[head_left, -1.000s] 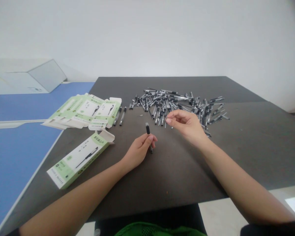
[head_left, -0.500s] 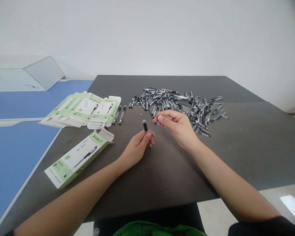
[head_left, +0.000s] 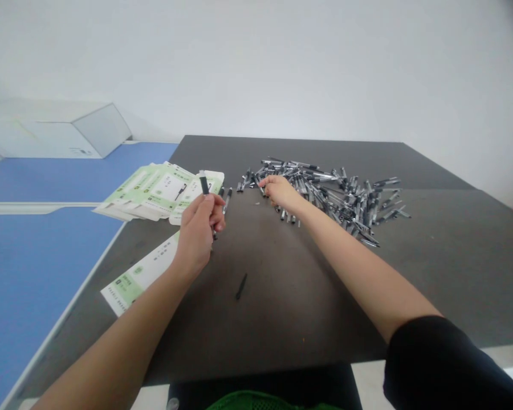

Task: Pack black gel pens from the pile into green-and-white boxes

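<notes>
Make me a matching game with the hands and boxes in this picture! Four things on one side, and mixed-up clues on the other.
Things:
1. Left hand
2. Right hand
3. Cartons
4. Big box

Clues:
A. on the blue table
B. at the pile of pens
C. green and white
D. holds a pen

Pairs: 1-D, 2-B, 3-C, 4-A

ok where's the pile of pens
In the head view, the pile of pens lies on the dark table, right of the green-and-white boxes, with the right hand at its left part.
</notes>
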{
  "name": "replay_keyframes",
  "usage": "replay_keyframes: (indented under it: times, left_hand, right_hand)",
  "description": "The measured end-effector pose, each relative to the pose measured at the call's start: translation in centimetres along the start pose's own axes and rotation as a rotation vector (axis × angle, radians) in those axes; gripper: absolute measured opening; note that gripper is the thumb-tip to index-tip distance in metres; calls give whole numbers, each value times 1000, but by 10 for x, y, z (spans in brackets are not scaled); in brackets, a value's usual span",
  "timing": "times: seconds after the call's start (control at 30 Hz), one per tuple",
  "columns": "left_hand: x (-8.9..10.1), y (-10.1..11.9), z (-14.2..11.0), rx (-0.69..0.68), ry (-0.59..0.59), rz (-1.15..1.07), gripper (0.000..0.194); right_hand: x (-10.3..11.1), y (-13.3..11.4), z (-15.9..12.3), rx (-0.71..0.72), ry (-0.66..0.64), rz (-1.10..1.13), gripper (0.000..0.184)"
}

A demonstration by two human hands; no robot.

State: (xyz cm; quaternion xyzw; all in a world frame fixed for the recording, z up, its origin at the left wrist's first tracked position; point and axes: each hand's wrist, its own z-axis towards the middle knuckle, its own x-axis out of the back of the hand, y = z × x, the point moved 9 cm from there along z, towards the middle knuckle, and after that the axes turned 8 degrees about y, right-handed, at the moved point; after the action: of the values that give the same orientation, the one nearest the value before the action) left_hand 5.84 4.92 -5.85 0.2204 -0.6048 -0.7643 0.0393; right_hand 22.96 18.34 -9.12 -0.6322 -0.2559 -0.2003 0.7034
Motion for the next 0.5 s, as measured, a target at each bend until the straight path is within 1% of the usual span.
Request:
replay_keyframes:
  times: [0.07,0.17,0.33,0.5]
  left_hand:
    - [-5,-1,-4,-4,-36,25,21]
    - [-8,2,-8,-13,-59,43,22]
    - [-6,4,-9,2,-61,70,23]
    - [-4,1,-8,27,-42,83,23]
  right_hand:
    - [-2,0,18,33,34,-100,31]
    - [-3,-1,40,104,73,-233,31]
    - [-15,-5,66,203,23,-386,37]
    - [-26,-13,84,229,13,-483,37]
